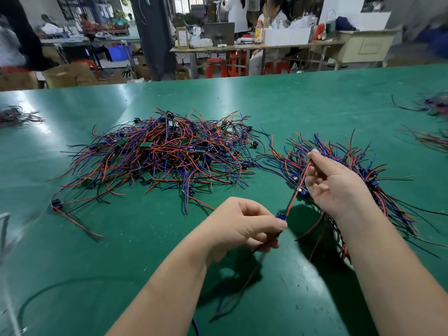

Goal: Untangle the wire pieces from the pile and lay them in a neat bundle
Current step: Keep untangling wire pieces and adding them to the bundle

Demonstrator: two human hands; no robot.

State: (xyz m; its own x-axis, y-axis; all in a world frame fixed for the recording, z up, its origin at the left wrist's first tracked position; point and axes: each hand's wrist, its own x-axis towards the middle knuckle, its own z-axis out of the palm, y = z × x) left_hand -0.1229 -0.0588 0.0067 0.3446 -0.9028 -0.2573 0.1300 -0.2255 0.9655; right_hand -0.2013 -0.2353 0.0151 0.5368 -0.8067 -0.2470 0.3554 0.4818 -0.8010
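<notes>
A thin black cable (48, 289) loops across the near-left corner of the green table (315, 93). Beyond the far edge stand a dark pillar (155, 37), cardboard boxes (65, 75), red stools (215, 67) and a cluttered bench (242, 47).

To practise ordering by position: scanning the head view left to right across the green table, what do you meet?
A small wire clump, big tangled pile, left hand, held wire piece, right hand, loose wires at the right edge.
</notes>
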